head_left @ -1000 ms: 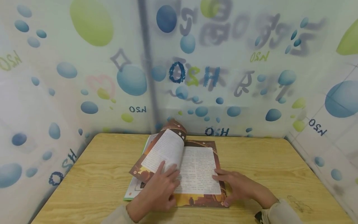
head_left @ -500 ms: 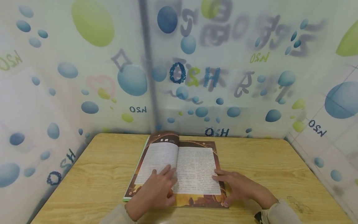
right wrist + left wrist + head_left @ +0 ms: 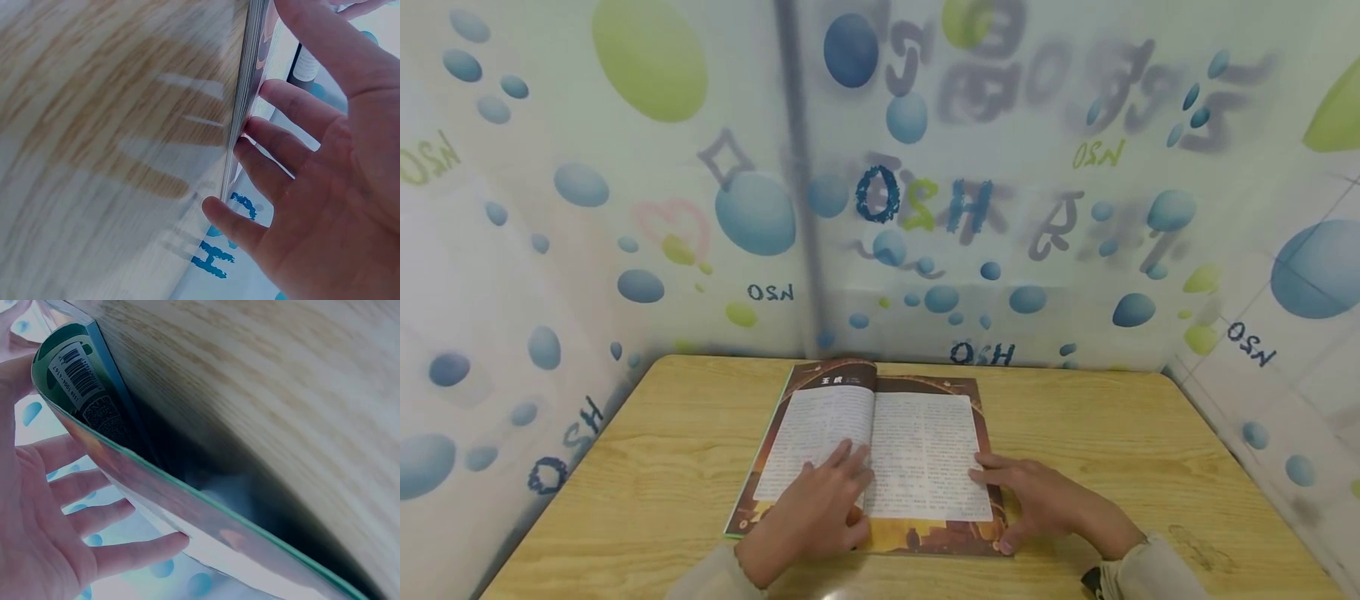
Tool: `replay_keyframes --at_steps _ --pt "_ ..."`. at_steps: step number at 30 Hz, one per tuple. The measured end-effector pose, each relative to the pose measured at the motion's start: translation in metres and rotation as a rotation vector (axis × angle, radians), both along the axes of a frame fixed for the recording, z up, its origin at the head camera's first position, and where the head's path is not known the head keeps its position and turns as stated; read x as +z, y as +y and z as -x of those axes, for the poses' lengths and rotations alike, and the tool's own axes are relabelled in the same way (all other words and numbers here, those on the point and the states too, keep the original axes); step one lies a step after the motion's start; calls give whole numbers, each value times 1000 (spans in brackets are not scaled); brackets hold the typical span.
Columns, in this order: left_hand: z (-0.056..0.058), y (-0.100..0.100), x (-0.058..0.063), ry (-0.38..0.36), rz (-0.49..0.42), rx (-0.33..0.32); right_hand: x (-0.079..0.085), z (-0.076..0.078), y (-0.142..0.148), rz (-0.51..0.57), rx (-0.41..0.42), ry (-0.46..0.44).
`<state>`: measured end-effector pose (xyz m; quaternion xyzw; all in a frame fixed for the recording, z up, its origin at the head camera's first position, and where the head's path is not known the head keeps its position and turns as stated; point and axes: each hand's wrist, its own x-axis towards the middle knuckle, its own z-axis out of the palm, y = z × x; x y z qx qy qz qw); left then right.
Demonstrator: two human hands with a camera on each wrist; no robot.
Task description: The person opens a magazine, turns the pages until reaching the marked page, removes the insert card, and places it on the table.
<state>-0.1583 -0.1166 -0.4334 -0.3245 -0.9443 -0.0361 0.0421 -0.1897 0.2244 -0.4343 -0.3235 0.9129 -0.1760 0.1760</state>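
1. Backdrop [image 3: 880, 275]: pale sheet, blue and green drops, mirrored "H2O" lettering; rises behind the table's far edge and along both sides.
2. Table [image 3: 1112, 433]: light wood grain, rounded far corners.
3. Magazine [image 3: 906, 450]: on the table, mid-width, spread at two pages of dense print with brown-orange borders. Left page bows up at the fold. From the left wrist, its green lower edge stands off the wood, dark gap beneath.
4. Right hand [image 3: 1037, 500]: fingers extended, fingertips on the right page's outer edge, thumb at the lower right corner. Touching, no clench.
5. Left hand [image 3: 823, 504]: lies over the lower left page, fingertips near the fold, fingers spread and fairly straight. Nothing grasped.
6. Sleeves [image 3: 1157, 571]: pale, one at each wrist.
7. Barcode label [image 3: 76, 375]: on the magazine's green underside near the fold. Dim there; can't tell which cover it belongs to.
8. Dark item [image 3: 1093, 581]: at the right cuff, mostly hidden.
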Motion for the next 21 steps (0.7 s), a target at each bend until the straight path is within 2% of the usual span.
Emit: replay_keyframes --at_steps 7,21 --pt "2 -1 -3 -24 -10 1 2 0 -1 -5 3 -1" --pt "3 -2 -3 -6 -32 -23 3 2 -2 24 21 26"
